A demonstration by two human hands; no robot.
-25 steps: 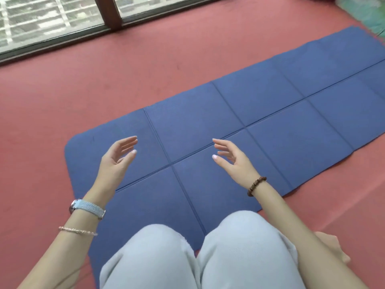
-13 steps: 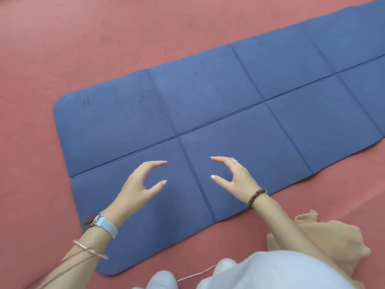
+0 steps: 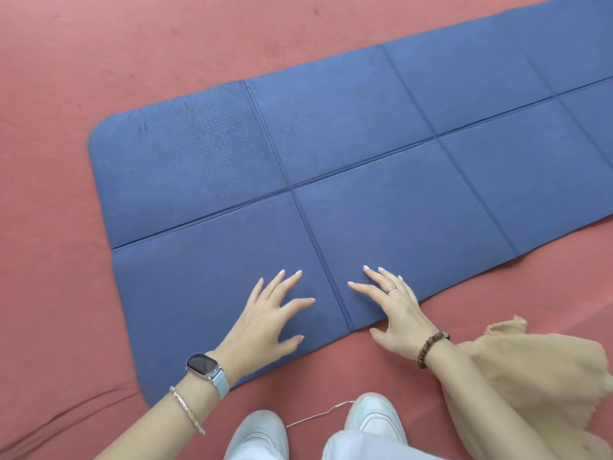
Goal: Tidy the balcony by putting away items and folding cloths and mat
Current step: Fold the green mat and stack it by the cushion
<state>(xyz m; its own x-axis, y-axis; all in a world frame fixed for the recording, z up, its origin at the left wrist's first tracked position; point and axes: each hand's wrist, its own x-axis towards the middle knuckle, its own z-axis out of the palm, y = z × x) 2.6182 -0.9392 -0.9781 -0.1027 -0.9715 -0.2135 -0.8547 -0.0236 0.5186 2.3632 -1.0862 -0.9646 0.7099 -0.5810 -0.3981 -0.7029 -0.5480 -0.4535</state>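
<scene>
A blue mat [image 3: 348, 144], creased into square panels, lies flat and unfolded on the red floor. My left hand [image 3: 265, 322] rests near its front edge, fingers spread, palm down on the near left panel. Just right of a crease, my right hand [image 3: 396, 308] lies open with its fingers on the mat and its thumb at the front edge on the floor. Neither hand holds anything. A tan cloth [image 3: 537, 380] lies crumpled on the floor at my right, partly behind my right forearm.
Red floor covering [image 3: 99, 44] surrounds the mat, with a wrinkle [image 3: 66, 416] at the lower left. My two white shoes [image 3: 318, 426] stand just in front of the mat's front edge. A thin loose thread [image 3: 318, 415] lies between them.
Both hands have come down from the air onto the mat's front edge. The view has tilted down and the window is out of sight; my shoes are now in view.
</scene>
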